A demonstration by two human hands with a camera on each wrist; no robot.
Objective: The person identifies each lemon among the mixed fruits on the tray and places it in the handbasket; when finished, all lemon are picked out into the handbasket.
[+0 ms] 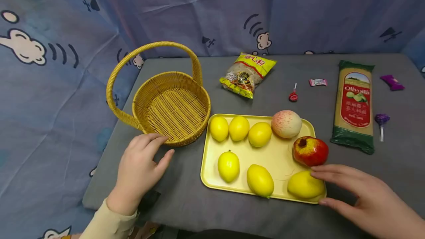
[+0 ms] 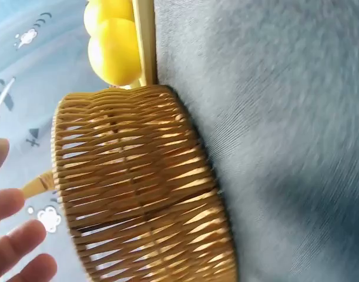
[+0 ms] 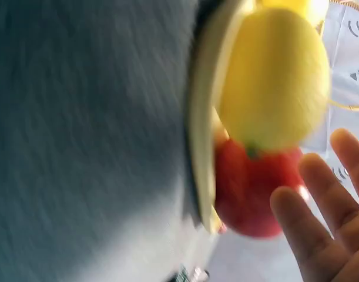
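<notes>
At the near rim of a yellow wicker basket [image 1: 202,128], my left hand [image 1: 141,169] has its fingers loosely extended. The left wrist view shows its fingertips [image 2: 31,235] beside the basket wall [image 2: 138,188], holding nothing. My right hand [image 1: 365,194] hovers at the right end of a yellow tray [image 1: 209,180], its fingers spread around a lemon [image 1: 305,184] in the corner. In the right wrist view those fingers [image 3: 311,176] stand apart from the lemon [image 3: 273,76]. Just behind it lies a red apple [image 1: 310,151] with a dark hollow.
Several more lemons [image 1: 229,166] and a peach [image 1: 286,124] sit on the tray. Behind are a yellow snack-like bag [image 1: 247,75], a red lollipop [image 1: 293,96] and a pink candy [image 1: 318,82]. At right lie a spaghetti pack [image 1: 354,106], a purple candy [image 1: 393,82] and a purple lollipop [image 1: 382,119].
</notes>
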